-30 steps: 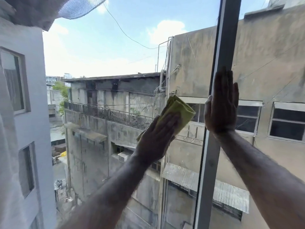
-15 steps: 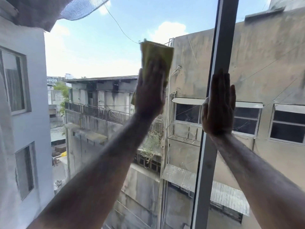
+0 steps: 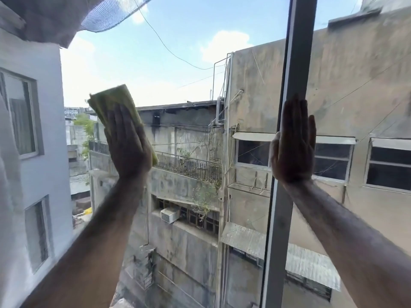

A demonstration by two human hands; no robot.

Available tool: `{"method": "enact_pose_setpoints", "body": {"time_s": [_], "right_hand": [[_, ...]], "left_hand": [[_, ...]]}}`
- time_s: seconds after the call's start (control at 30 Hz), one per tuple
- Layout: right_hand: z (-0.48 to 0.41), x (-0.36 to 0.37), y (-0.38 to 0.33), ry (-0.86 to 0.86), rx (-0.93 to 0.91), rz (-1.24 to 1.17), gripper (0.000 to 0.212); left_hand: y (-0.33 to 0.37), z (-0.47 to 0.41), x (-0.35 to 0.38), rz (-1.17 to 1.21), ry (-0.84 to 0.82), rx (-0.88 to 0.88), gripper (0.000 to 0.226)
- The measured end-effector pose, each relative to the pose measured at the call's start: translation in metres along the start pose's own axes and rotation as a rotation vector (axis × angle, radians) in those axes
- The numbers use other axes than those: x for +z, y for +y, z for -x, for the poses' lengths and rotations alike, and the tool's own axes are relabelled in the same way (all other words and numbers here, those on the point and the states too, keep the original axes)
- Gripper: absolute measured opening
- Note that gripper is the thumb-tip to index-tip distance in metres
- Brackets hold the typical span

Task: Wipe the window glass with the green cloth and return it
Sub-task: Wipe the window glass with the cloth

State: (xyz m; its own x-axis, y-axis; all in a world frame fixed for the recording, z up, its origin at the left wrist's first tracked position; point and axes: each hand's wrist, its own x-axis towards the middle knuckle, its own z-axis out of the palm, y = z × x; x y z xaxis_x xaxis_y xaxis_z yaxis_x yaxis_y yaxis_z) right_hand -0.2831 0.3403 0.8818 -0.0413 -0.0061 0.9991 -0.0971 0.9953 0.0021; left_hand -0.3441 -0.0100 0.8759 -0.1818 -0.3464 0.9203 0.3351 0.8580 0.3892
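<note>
The green cloth (image 3: 111, 101) is folded flat against the window glass (image 3: 184, 70), left of centre. My left hand (image 3: 127, 143) lies flat on top of it, fingers together and pointing up, pressing it to the pane; the cloth's upper end shows above my fingertips. My right hand (image 3: 293, 143) rests flat and empty against the grey vertical window frame (image 3: 299, 52), fingers straight up, partly over the right pane.
The frame bar runs top to bottom at the right and splits the glass into two panes. A dark netted fabric (image 3: 66, 16) hangs at the top left. Through the glass are concrete buildings, a railed balcony and sky.
My left hand has carried the cloth from mid-pane up to near the top, then down and to the left. My right hand has stayed on the frame.
</note>
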Motion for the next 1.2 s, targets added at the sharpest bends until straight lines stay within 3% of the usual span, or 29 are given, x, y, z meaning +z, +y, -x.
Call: {"method": "enact_pose_setpoints", "body": {"time_s": [0.1, 0.2, 0.3, 0.47, 0.57, 0.7, 0.77, 1.03, 1.2], "right_hand": [[0.000, 0.000, -0.001, 0.002, -0.002, 0.002, 0.071], [0.000, 0.000, 0.000, -0.001, -0.005, -0.003, 0.071], [-0.001, 0.002, 0.002, 0.010, -0.008, -0.014, 0.070], [-0.001, -0.001, 0.000, 0.006, -0.007, -0.010, 0.069], [-0.002, -0.004, -0.002, -0.005, -0.001, -0.012, 0.070], [-0.002, -0.004, -0.002, -0.008, 0.001, -0.011, 0.070], [-0.002, -0.004, -0.002, -0.009, 0.006, -0.012, 0.070], [-0.003, -0.007, -0.004, -0.029, 0.036, -0.042, 0.073], [-0.003, -0.016, -0.006, -0.099, 0.034, -0.049, 0.073]], "left_hand": [[0.062, -0.060, 0.012, 0.024, 0.017, 0.041, 0.060], [0.119, -0.065, 0.025, -0.021, -0.018, 0.191, 0.067], [0.141, -0.016, 0.032, -0.038, -0.092, 0.332, 0.079], [0.119, 0.096, 0.030, -0.112, -0.217, 0.427, 0.087], [0.114, 0.094, 0.019, -0.074, -0.198, 0.487, 0.069], [0.117, 0.046, 0.001, 0.043, -0.143, 0.572, 0.022], [0.119, 0.023, -0.006, 0.042, -0.214, 0.577, 0.015], [0.148, 0.002, -0.027, 0.034, -0.314, 0.405, 0.057], [0.151, 0.006, -0.030, -0.056, -0.307, 0.441, 0.033]]}}
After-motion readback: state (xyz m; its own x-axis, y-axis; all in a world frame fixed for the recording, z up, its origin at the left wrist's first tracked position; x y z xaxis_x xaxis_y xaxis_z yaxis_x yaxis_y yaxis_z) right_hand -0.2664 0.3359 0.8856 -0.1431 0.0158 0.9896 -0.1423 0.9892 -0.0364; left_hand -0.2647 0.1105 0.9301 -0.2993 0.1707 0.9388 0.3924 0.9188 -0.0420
